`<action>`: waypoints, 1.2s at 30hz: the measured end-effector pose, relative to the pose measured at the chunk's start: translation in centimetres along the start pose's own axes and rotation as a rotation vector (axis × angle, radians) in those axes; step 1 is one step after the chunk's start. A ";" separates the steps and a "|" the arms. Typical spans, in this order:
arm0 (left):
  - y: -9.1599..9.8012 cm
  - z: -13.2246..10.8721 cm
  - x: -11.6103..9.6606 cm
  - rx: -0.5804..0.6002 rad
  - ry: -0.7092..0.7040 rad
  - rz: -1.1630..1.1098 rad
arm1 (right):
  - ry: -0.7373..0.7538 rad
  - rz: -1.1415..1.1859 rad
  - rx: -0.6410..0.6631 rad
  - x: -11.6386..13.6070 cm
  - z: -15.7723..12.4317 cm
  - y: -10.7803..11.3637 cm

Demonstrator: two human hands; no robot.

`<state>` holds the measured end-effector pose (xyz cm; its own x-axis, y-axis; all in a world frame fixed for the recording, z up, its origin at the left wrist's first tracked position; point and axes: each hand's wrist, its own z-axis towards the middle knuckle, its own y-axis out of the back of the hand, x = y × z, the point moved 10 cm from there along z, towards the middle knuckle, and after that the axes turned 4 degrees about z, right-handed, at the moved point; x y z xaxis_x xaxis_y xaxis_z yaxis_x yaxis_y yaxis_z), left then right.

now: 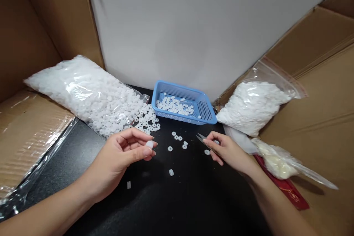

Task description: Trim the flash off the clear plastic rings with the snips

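Note:
Between thumb and fingertips, my left hand (125,149) pinches a small round white plastic piece (149,144). My right hand (225,149) is closed around a pair of pointed metal tweezers (200,138), whose tips point left and stand apart with nothing between them. Several loose white rings (170,149) lie on the black table between the hands, and another ring (207,152) is close by my right fingers. Beyond the hands stands a blue perforated basket (184,118), with many small white pieces (175,105) on its floor.
At the left a large clear bag (83,88) of white rings spills a pile (148,120) onto the table. To the right are a zip bag (254,103) of white pieces, a bag with yellowish contents (279,162) and a red packet (294,193). Cardboard (318,125) flanks both sides.

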<state>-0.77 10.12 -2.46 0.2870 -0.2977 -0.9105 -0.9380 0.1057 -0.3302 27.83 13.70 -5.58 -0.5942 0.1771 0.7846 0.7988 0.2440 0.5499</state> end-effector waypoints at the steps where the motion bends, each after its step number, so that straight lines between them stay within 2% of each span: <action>1: 0.0 0.0 0.1 -0.004 0.008 0.006 | 0.004 -0.013 -0.019 -0.7 0.0 0.5; 5: 0.1 0.0 0.5 -0.019 0.035 0.033 | 0.081 -0.082 -0.141 -1.3 -0.8 1.1; 9: -0.2 0.2 0.6 -0.015 0.048 0.058 | 0.224 -0.172 -0.238 0.2 -1.8 -0.4; 14: -0.4 0.2 0.6 -0.007 0.055 0.076 | 0.340 -0.295 -0.307 1.5 -0.6 -1.7; 19: -0.2 0.1 0.5 -0.002 0.053 0.101 | 0.476 -0.375 -0.226 3.3 1.6 -3.3; 22: 0.0 0.2 0.5 -0.009 0.047 0.106 | 0.500 -0.420 -0.217 3.7 2.4 -3.5; 25: 0.0 0.3 0.3 -0.018 0.046 0.093 | 0.435 -0.483 -0.296 2.7 2.1 -1.7; 31: -1.2 -0.3 0.4 0.067 0.051 0.025 | 0.238 -0.598 -0.593 -1.4 -1.8 4.7; 34: -1.6 -0.6 0.5 0.095 0.046 -0.018 | 0.247 -0.600 -0.626 -2.3 -2.5 6.0; 36: -1.8 -0.7 0.6 0.098 0.044 -0.049 | 0.281 -0.585 -0.621 -1.7 -2.6 6.1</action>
<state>0.92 9.06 -2.22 0.3210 -0.3455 -0.8818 -0.8991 0.1813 -0.3983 33.97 12.37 -2.84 -0.9422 -0.0731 0.3268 0.3310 -0.3520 0.8755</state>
